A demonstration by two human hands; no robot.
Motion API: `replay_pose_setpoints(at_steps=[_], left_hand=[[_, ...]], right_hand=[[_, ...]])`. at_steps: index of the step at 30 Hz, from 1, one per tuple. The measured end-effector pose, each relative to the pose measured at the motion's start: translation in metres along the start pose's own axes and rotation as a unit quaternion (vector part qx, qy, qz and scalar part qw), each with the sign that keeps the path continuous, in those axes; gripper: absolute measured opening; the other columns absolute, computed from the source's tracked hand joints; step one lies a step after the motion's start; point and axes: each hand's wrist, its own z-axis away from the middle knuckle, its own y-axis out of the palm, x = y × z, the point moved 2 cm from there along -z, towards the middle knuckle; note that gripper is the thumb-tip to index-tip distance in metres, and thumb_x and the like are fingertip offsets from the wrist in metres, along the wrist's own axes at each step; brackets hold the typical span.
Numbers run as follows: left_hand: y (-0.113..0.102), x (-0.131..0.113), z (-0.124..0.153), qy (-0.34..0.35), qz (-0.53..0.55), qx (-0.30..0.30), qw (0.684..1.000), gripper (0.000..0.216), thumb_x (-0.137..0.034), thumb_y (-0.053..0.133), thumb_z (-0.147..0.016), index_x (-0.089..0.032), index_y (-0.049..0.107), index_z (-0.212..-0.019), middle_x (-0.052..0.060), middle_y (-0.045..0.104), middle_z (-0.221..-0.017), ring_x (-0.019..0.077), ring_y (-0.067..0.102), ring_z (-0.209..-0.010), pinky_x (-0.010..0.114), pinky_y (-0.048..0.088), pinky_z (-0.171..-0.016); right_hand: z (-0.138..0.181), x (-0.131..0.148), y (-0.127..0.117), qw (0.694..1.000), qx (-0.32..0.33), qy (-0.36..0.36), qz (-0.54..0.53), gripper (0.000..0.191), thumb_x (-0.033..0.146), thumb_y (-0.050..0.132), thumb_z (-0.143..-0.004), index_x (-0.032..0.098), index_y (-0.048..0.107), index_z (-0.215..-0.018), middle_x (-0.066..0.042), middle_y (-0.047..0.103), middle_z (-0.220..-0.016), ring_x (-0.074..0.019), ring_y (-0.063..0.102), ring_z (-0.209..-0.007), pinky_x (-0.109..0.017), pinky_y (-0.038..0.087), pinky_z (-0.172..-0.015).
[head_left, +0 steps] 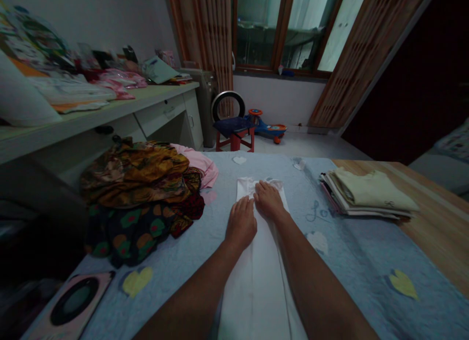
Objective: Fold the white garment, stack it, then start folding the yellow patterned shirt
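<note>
A white garment (256, 281) lies folded into a long narrow strip down the middle of a pale blue bed sheet (330, 262). My left hand (241, 223) rests flat on the strip, fingers stretched forward and open. My right hand (269, 199) lies just beyond it, palm down on the far end of the garment, fingers out and close together. The two hands touch side by side. Neither hand grips anything.
A heap of patterned clothes (142, 198) with a pink piece (201, 163) sits to the left. A stack of folded garments (366, 193) lies at the right, by a bare wooden edge (439, 232). A desk (110, 115), a red stool (235, 132) and a toy car (267, 127) stand beyond.
</note>
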Motion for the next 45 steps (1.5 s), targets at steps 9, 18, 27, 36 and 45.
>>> replay_pose_setpoints(at_steps=[9,18,27,36,45], left_hand=[[-0.005,0.000,-0.003,-0.027,0.040,-0.027,0.998,0.043,-0.005,0.048,-0.079,-0.012,0.049,-0.121,0.015,0.060,-0.121,0.0259,0.054,-0.119,0.043,0.041,-0.107],[-0.008,-0.001,-0.003,-0.017,0.045,-0.023,0.999,0.030,-0.004,0.048,-0.078,-0.017,0.051,-0.105,0.011,0.058,-0.109,0.0240,0.053,-0.110,0.040,0.042,-0.102],[-0.015,0.000,-0.003,-0.059,0.020,-0.023,0.998,0.028,-0.008,0.051,-0.081,-0.019,0.051,-0.107,0.009,0.060,-0.109,0.0237,0.054,-0.108,0.039,0.041,-0.099],[-0.029,0.012,-0.007,-0.099,-0.013,-0.051,0.994,0.016,-0.012,0.051,-0.088,-0.022,0.054,-0.101,0.006,0.063,-0.108,0.0225,0.054,-0.112,0.037,0.038,-0.096],[-0.026,0.016,-0.004,-0.087,-0.034,-0.017,0.995,0.013,-0.013,0.052,-0.088,-0.022,0.055,-0.096,0.006,0.063,-0.104,0.0234,0.054,-0.107,0.038,0.040,-0.092]], right_hand=[[-0.006,0.005,0.001,0.980,-0.083,-0.122,-0.135,0.044,0.005,0.047,-0.082,0.022,0.067,-0.118,-0.007,0.064,-0.131,-0.0221,0.049,-0.130,-0.045,0.026,-0.113],[-0.007,0.003,0.006,0.983,-0.044,-0.130,-0.121,0.029,0.022,0.046,-0.093,0.021,0.071,-0.108,-0.006,0.067,-0.126,-0.0219,0.055,-0.122,-0.038,0.031,-0.108],[-0.010,-0.002,0.018,0.984,-0.056,-0.130,-0.106,0.037,0.013,0.051,-0.089,0.020,0.064,-0.123,-0.009,0.063,-0.134,-0.0222,0.053,-0.125,-0.040,0.035,-0.109],[-0.006,0.014,0.001,0.971,-0.104,-0.162,-0.144,0.033,0.014,0.054,-0.088,0.023,0.070,-0.115,-0.005,0.063,-0.133,-0.0267,0.044,-0.134,-0.049,0.030,-0.112],[0.002,0.020,0.000,0.987,-0.006,-0.115,-0.108,0.028,0.030,0.054,-0.091,0.027,0.072,-0.112,-0.004,0.063,-0.134,-0.0306,0.043,-0.135,-0.053,0.021,-0.113]])
